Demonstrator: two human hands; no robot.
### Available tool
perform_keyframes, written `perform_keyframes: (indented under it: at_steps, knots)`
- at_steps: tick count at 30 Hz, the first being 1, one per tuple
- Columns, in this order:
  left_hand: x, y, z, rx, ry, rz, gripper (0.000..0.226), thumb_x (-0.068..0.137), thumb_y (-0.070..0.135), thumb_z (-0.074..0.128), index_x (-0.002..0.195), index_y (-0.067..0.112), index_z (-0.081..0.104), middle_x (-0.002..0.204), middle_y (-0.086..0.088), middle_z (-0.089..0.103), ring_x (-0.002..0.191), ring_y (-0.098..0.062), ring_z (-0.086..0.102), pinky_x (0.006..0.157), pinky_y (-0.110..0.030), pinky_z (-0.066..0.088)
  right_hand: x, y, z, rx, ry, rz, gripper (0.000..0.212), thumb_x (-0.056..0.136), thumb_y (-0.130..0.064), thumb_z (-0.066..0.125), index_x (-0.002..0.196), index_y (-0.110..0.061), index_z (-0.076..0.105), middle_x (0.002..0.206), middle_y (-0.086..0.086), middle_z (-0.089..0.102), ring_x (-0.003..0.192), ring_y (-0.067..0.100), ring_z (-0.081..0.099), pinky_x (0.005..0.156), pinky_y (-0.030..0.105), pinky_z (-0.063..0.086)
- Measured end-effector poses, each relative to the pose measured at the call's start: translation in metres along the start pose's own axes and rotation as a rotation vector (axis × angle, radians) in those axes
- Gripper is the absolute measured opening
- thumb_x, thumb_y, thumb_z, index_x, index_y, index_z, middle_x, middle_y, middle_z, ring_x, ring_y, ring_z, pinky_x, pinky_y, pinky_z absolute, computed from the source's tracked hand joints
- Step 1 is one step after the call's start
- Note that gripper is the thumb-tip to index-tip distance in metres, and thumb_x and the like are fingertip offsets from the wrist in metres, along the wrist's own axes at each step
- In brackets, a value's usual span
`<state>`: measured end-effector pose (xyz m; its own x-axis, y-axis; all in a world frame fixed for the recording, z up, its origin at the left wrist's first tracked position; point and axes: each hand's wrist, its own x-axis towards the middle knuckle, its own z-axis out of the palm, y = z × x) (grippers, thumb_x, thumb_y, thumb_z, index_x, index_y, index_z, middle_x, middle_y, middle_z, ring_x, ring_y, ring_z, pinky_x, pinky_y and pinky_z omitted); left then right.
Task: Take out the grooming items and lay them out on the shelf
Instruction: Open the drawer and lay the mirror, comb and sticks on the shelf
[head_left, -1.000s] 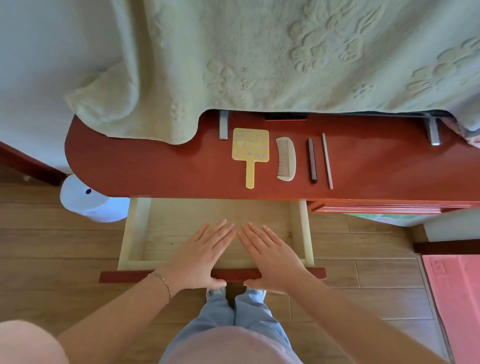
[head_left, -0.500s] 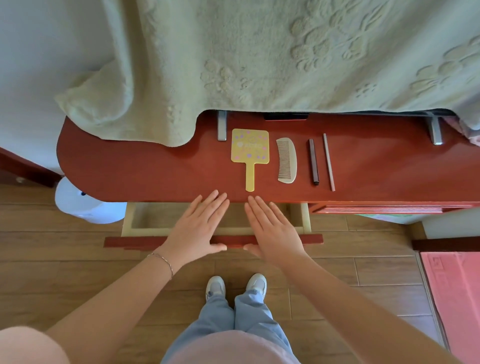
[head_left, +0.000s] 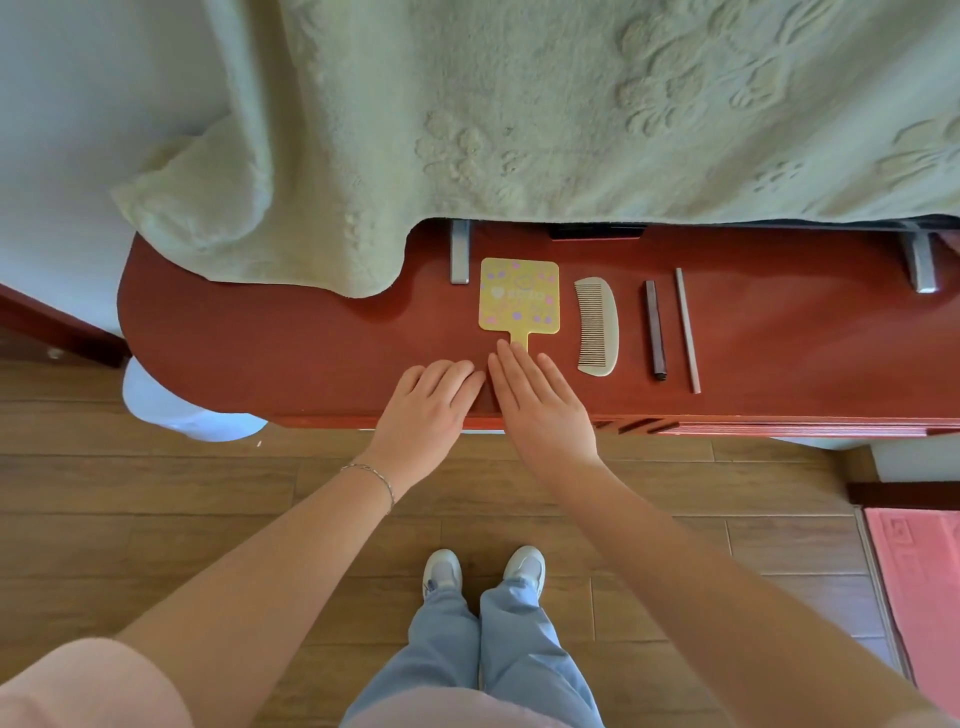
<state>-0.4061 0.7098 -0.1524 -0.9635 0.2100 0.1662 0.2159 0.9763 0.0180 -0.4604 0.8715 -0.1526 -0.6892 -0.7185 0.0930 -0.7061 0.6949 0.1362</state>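
The right hand (head_left: 545, 410) lies flat with its fingers straight and close together, palm down over the front edge of the red shelf (head_left: 291, 353). Its fingertips reach the lower end of the yellow hand mirror (head_left: 518, 295) and cover the mirror's handle; whether they press on it cannot be told. It grips nothing. The left hand (head_left: 426, 410) sits just beside it, touching or nearly touching at the forefingers, with its fingers bent at the knuckles and tips down on the shelf, holding nothing. A thin bracelet (head_left: 370, 477) circles the left wrist.

The grooming items lie in a row on the shelf, each lengthwise front to back. The mirror is leftmost, patterned side up. Right of it lies a pale curved comb (head_left: 597, 326), then a dark slim stick (head_left: 654, 328), then a longer pale stick (head_left: 687, 328), all apart from one another.

A pale green towel (head_left: 467, 114) hangs over the back of the shelf and drapes onto its left part, close to the mirror's top left corner. Two grey metal brackets (head_left: 460, 252) show under the towel's edge. Below the shelf are a wood floor (head_left: 156, 525), a white rounded object (head_left: 171, 410) at the left, a pink mat (head_left: 924, 587) at the right, and the person's jeans and pale shoes (head_left: 441, 571).
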Motion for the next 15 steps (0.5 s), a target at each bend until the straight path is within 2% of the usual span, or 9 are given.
perform_keyframes:
  at_steps: [2,5,7,10,15]
  knots:
    - [0.0,0.0,-0.001,-0.017,-0.013,-0.003,0.045,0.075,0.013,0.069,0.118,0.007,0.059,0.115,-0.008,0.059,0.1,-0.024,0.058,0.082,-0.037,0.047,0.0,-0.002,0.0,-0.004,-0.016,0.014,0.047,0.092,-0.009,0.029,0.136,-0.002,0.041,0.142,0.014,0.045,0.131,0.025,0.042,0.11,0.04,0.028]
    - [-0.003,0.001,-0.009,-0.057,-0.04,0.011,0.048,0.077,0.029,0.068,0.119,0.007,0.058,0.117,-0.008,0.06,0.108,-0.024,0.056,0.091,-0.038,0.044,-0.003,-0.002,-0.007,0.029,-0.044,0.014,0.054,0.088,-0.017,0.05,0.139,-0.002,0.038,0.144,0.013,0.043,0.133,0.026,0.039,0.111,0.041,0.025]
    - [-0.004,0.003,-0.017,-0.098,-0.019,0.029,0.043,0.085,0.033,0.056,0.121,0.008,0.059,0.121,-0.007,0.06,0.118,-0.023,0.053,0.102,-0.039,0.037,-0.012,0.0,-0.016,0.078,-0.031,0.048,0.057,0.086,-0.024,0.057,0.137,-0.003,0.042,0.14,0.013,0.047,0.131,0.026,0.042,0.11,0.042,0.026]
    - [-0.001,0.011,-0.03,-0.164,0.002,0.077,0.043,0.092,0.032,0.043,0.125,0.009,0.057,0.128,-0.005,0.059,0.125,-0.021,0.048,0.108,-0.041,0.032,-0.037,0.01,-0.032,0.16,0.026,0.195,0.044,0.093,-0.025,0.042,0.131,-0.003,0.051,0.133,0.013,0.055,0.126,0.025,0.049,0.109,0.041,0.032]
    - [0.025,0.042,-0.043,-0.254,0.02,0.201,0.04,0.092,0.028,0.044,0.124,0.009,0.058,0.129,-0.005,0.058,0.126,-0.02,0.048,0.107,-0.041,0.035,-0.103,0.04,-0.048,0.199,-0.008,0.491,0.048,0.091,-0.026,0.036,0.129,-0.002,0.052,0.132,0.013,0.055,0.124,0.027,0.05,0.107,0.043,0.037]
